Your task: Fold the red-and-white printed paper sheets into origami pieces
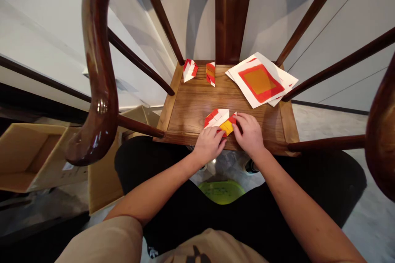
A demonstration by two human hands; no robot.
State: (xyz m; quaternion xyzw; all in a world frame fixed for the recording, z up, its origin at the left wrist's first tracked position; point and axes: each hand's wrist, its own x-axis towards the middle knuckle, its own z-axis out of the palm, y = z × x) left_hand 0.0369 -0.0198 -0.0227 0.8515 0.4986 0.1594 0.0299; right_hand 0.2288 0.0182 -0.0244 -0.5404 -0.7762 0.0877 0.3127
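1. Tan shirt (101, 238) comes nearest, low down; far left is an open cardboard box (31, 160), then a shiny brown chair arm (100, 74);
2. on the wooden seat (191, 102), at the back left, lies a red and white piece (190, 70);
3. the left hand (210, 144) is at the front; its fingers sit close together on the low left edge of the folded paper (218, 120) — I cannot tell if they pinch or just press;
4. a small orange and red piece (210, 74) lies at the back;
5. the folded paper, red, white and yellow, is at the seat's front, between both hands;
6. the right hand (248, 132) has thumb and finger clamped on its right end;
7. flat sheets (261, 82) lie overlapping at the back right — the top one shows an orange square edged in red.
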